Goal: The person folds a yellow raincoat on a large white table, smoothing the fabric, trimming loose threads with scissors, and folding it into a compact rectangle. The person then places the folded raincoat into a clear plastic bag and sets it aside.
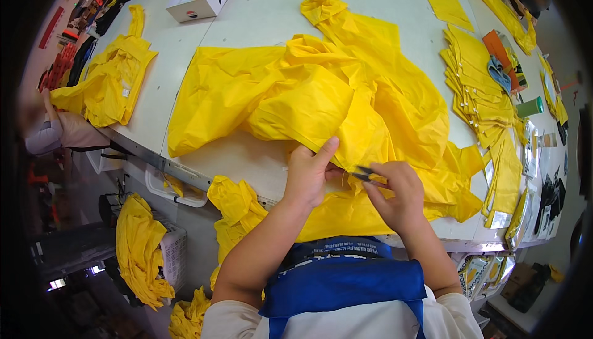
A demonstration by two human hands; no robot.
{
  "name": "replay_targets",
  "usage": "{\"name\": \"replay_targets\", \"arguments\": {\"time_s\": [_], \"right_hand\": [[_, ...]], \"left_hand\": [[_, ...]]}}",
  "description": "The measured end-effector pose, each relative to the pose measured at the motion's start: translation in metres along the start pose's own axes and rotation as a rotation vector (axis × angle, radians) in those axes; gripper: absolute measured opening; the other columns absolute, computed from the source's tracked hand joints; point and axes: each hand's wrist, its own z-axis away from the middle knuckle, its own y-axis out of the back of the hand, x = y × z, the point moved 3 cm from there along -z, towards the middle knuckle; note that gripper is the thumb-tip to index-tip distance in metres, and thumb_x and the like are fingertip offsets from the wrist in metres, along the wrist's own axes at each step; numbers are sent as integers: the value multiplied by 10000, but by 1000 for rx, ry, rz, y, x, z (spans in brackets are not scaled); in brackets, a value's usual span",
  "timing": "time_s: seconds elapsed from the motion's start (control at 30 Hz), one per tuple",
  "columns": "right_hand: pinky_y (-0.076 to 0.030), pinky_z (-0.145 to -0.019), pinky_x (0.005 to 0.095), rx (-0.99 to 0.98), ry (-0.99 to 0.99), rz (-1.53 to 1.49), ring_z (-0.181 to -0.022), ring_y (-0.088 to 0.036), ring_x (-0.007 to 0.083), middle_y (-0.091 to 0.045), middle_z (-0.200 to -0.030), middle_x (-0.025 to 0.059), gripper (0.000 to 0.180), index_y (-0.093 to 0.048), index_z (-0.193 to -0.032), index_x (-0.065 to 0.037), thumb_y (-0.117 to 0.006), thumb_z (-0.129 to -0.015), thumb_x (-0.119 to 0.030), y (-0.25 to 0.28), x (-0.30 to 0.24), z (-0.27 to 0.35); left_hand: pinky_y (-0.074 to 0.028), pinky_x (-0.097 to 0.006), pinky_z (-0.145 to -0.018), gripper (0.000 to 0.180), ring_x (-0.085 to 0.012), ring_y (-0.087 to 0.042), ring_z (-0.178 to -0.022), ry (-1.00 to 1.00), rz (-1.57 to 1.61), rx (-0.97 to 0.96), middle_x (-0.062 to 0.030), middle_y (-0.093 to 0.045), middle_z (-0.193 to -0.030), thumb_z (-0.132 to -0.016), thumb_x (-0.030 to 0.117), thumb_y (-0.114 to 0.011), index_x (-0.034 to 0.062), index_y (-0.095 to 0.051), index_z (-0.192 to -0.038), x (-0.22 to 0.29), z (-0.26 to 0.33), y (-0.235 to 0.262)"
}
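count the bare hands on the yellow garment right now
2: the left hand pinches the yellow garment near the table edge; the right hand beside it holds small snips. A co-worker's hands may be hidden.

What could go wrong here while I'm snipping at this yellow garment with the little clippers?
1. The left hand pinches the yellow garment right beside the thread snips held by the right hand; a slip might nick a fingertip.
2. The fabric is bunched and folded under the blades, so a hidden layer could get cut.
3. Part of the garment hangs over the table edge and might drag the rest off.
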Motion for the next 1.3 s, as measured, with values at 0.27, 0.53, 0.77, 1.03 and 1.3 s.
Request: {"name": "replay_targets", "arguments": {"time_s": [0.27,0.53,0.77,1.03,1.3], "right_hand": [[-460,-547,343,-322,-60,-133,-505,-484,291,-533,-590,130,240,-603,-873,-55,-663,-793,-273,-28,13,-70],[-393,-503,319,-255,-194,-262,-537,-506,230,-527,-618,92,114,-633,-809,-38,-688,-728,-98,-14,30,-11],[-448,-543,330,-158,163,-108,-589,-561,239,-569,-677,80,410,-652,-1050,-93,-678,-645,-40,-22,27,9],[-482,-573,298,-221,-103,-343,-649,-603,224,-601,-752,74,351,-668,-991,-89,-690,-660,24,-3,19,3],[-518,-617,319,-283,211,-235,-744,-639,240,-640,-922,75,279,-658,-954,-79,-674,-693,18,-17,-4,-31]], "left_hand": [[-544,-287,-699,374,-163,-649,-823,45,-68,-101,-75,-640,-1009,-971,358,-456,33,-547,-1131,-5,1,7],[-526,-375,-829,433,-231,-628,-972,60,211,-70,-110,-594,-1147,-977,391,-415,42,-457,-1231,-2,13,0],[-467,-288,-829,409,-141,-545,-966,-118,73,-16,-60,-545,-1075,-902,91,-564,91,-364,-1259,-16,22,-7],[-453,-231,-773,537,-100,-527,-841,-287,-205,4,-54,-522,-953,-799,-93,-605,78,-331,-1228,-28,28,0],[-463,-240,-751,587,-126,-568,-811,-426,-534,9,-83,-564,-876,-756,-115,-621,37,-326,-1241,-24,40,6]]}}
